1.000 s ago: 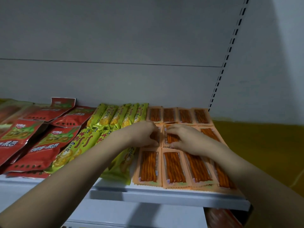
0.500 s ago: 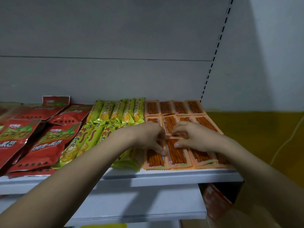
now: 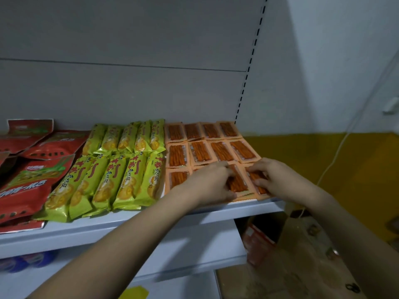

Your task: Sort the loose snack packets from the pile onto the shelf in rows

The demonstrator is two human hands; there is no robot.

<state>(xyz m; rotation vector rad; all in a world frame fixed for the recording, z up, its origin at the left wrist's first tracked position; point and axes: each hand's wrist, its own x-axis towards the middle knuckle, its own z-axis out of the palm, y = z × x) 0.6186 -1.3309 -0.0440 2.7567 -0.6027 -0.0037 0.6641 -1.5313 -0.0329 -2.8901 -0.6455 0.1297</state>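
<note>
Head view: both hands on the front row of orange packets (image 3: 238, 179) at the shelf (image 3: 129, 223) edge.
Left hand (image 3: 212, 184) and right hand (image 3: 273, 179) pinch adjacent packets with curled fingers; packets lie flat, long axes front-to-back.

back panel (image 3: 129, 50): plain grey, one thin seam running across it
upright (image 3: 250, 61): slotted strip down the panel's right edge
wall (image 3: 345, 61): white up top, mustard yellow band (image 3: 302, 160) below
cable (image 3: 336, 156): thin white one hanging down the wall on the right
lower shelf (image 3: 194, 244): grey, with blue stuff (image 3: 28, 261) tucked at the far left, too blurry to tell what
floor area: a cardboard box (image 3: 291, 266) bottom right, dark inside
</note>
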